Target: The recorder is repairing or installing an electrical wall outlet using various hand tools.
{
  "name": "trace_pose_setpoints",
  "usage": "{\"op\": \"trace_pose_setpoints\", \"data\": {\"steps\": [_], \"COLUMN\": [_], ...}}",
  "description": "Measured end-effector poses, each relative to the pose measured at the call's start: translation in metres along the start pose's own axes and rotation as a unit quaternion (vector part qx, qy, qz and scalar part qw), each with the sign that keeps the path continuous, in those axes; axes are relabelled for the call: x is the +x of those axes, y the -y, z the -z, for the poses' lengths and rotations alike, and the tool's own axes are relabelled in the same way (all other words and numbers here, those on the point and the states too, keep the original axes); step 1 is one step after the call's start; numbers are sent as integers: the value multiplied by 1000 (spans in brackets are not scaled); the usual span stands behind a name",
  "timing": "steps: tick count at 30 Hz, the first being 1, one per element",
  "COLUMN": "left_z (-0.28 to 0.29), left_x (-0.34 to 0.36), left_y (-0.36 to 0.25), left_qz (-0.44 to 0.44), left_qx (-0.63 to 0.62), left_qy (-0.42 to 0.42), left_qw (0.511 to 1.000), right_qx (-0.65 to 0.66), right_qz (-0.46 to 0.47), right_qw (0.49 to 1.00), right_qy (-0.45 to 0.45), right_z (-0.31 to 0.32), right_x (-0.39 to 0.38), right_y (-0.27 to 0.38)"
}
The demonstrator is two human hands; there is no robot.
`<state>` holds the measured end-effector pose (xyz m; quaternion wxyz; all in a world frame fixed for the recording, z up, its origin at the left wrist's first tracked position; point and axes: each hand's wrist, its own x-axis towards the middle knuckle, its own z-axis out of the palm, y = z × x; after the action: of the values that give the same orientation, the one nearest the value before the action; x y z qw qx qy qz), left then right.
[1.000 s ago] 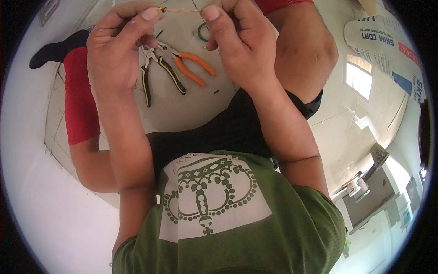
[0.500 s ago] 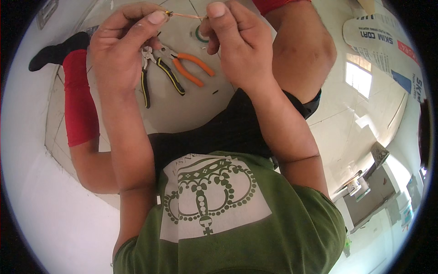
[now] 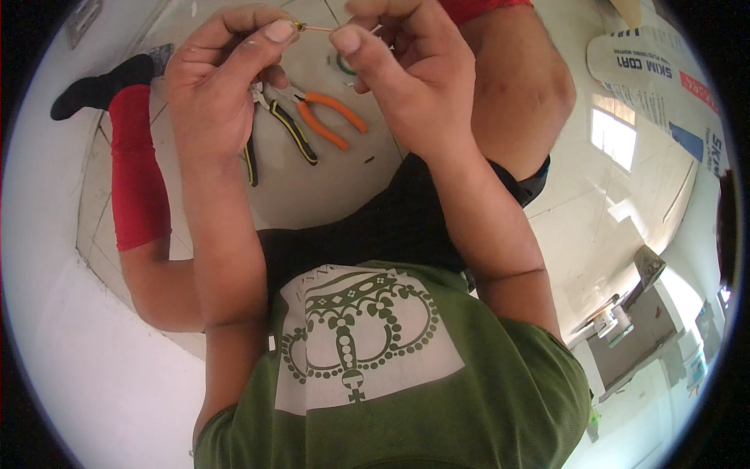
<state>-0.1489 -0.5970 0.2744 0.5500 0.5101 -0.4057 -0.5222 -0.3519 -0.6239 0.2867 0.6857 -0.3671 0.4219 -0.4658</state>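
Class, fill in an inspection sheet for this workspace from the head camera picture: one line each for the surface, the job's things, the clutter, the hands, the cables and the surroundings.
Surface: pale tiled floor between the person's legs.
Job's things: thin wire stretched between both hands, a small metal end at its left.
Clutter: orange-handled pliers and black-and-yellow-handled pliers lying side by side on the floor; a small greenish ring beyond them, partly hidden.
Hands: left hand pinches the wire's left end with its fingers; right hand pinches the other end.
Cables: nothing seen apart from the wire.
Surroundings: white printed sack at upper right; white wall at left.
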Motion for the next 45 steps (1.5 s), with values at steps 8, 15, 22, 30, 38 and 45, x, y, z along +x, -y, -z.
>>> {"op": "trace_pose_setpoints", "data": {"steps": [8,15,22,30,38,45], "left_z": [-1,-6,-18,-21,-20,-23], "left_x": [-1,0,-2,-3,-1,-4], "left_y": [-3,-4,-11,-13,-17,-18], "left_qz": [6,2,9,13,-1,6], "left_qx": [11,-5,8,2,-2,10], "left_qy": [-5,4,-21,-41,-43,-40], "left_qw": [1000,1000,1000,999,999,999], "right_qx": [-317,-197,-284,-189,-199,-257], "right_qz": [188,153,180,72,207,270], "right_qw": [929,968,942,979,958,928], "right_qy": [26,16,-5,-10,10,21], "right_z": [6,3,5,1,3,11], "right_x": [7,4,4,4,2,7], "right_y": [-19,-13,-19,-13,-20,-24]}}
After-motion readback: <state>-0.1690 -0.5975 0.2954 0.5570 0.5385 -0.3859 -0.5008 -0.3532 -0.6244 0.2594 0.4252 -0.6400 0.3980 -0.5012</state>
